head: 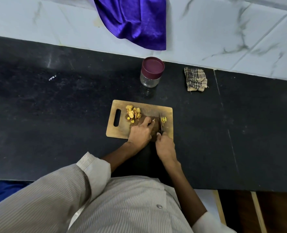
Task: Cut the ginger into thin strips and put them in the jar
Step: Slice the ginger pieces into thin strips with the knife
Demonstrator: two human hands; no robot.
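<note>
Closest in: my striped shirt (pixel 122 199), sleeves rolled above the forearms, filling the bottom of the view.

Black stone counter (pixel 55 106) runs the full width in front of me; pale marbled tiles (pixel 223 22) rise behind it. Purple cloth (pixel 134 19) hangs down over the tiles, its lower edge ending above the counter.

Wooden cutting board (pixel 119 130) lies flat on the counter straight ahead, handle slot to the left.

Left hand (pixel 140 132) rests on the board, fingers curled down onto a piece of ginger at the fingertips. The piece itself is mostly hidden under the fingers, so how much of it there is I cannot tell. Right hand (pixel 165 146) is wrapped around the dark handle of the knife (pixel 160 121), thumb along the top. Blade points away from me, edge down to the board, just right of my left fingertips.

Jar (pixel 150 73) stands upright beyond the board, near the wall, clear glass, maroon lid on.

Checked rag (pixel 195 79), folded and crumpled, lies on the counter right of the jar, well apart from it.

Ginger pile (pixel 133 112): yellow chunks and peel bits heaped at the board's upper left, near the handle slot.

Cut strips (pixel 163 119): small cluster of thin yellow pieces just right of the blade, on the board.
</note>
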